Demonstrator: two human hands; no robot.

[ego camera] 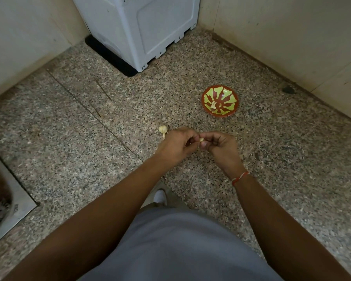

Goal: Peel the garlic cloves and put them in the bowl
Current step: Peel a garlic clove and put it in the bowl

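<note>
A small pale garlic clove (pixel 201 140) sits between the fingertips of both hands above the granite counter. My left hand (pixel 175 146) pinches it from the left and my right hand (pixel 219 147) pinches it from the right, fingers curled. A garlic bulb (pixel 163 129) with a short stalk lies on the counter just left of my left hand. The red and green patterned bowl (pixel 229 96) stands farther back to the right, with a few pale peeled cloves (pixel 213 105) inside it.
A white appliance (pixel 142 31) on a black mat stands at the back of the speckled counter (pixel 89 138). Tiled walls close in on the left and right. A steel sink (pixel 2 201) is set in at the left edge.
</note>
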